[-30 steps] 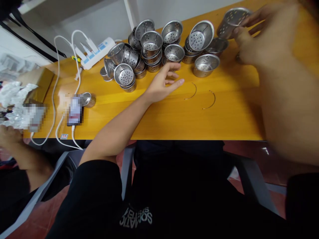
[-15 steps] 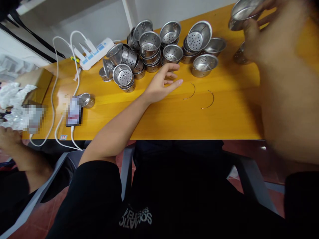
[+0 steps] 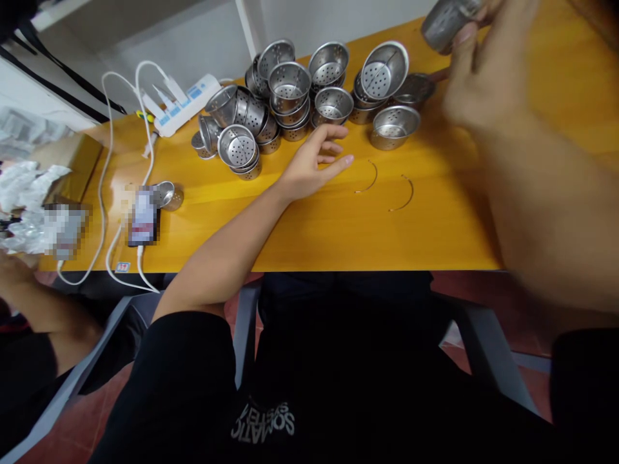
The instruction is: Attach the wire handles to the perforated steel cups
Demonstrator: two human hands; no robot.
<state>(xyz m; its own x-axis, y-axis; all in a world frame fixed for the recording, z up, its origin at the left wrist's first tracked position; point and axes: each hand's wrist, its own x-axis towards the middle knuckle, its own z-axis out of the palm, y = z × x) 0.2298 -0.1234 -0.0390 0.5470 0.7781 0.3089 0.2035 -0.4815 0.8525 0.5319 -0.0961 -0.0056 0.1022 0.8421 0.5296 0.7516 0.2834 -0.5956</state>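
My right hand (image 3: 486, 84), somewhat blurred, is closed round a perforated metal cup (image 3: 447, 26), held tilted above the table's far right. One fingertip reaches left toward another metal cup (image 3: 413, 90); whether it touches that cup, I cannot tell. My left hand (image 3: 314, 161) lies on the table, fingers apart and slightly curled, holding nothing. Just beyond its fingers stands a perforated cup (image 3: 333, 105). Another such cup (image 3: 394, 127) sits upright farther right. Two thin curved wires, a left one (image 3: 374, 177) and a right one (image 3: 411, 193), lie right of my left hand.
Several more perforated cups (image 3: 239, 147) are stacked and piled along the back. A white power strip (image 3: 188, 103) with cables, a phone (image 3: 144, 216) and a single cup (image 3: 170, 195) are on the left. A co-worker's arm (image 3: 48, 316) is at the far left.
My right hand has moved left and turned the cup from mouth-up to tilted on its side. A second cup that showed below that hand is no longer there. My left hand has stayed still.
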